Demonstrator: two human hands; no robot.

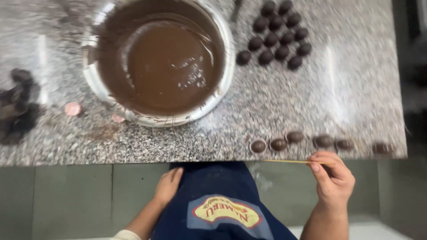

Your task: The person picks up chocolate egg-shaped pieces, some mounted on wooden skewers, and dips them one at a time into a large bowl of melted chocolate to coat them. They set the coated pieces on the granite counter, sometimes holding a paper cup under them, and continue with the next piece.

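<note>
My right hand (332,180) hangs just below the counter's front edge, pinching a thin wooden skewer (287,161) that points left. Just above it, several brown glossy balls (279,144) lie in a row along the granite counter (347,89) edge. A big steel bowl (224,71) of melted chocolate sits at the counter's upper middle. A cluster of dark uncoated balls (276,33) lies to the bowl's right. My left hand (168,186) rests against my blue apron, below the counter, holding nothing.
A pile of dark chocolate scraps (18,106) sits at the counter's left edge. Two pinkish round smears (72,109) lie near the bowl's lower left. Grey floor tiles (71,200) show below the counter.
</note>
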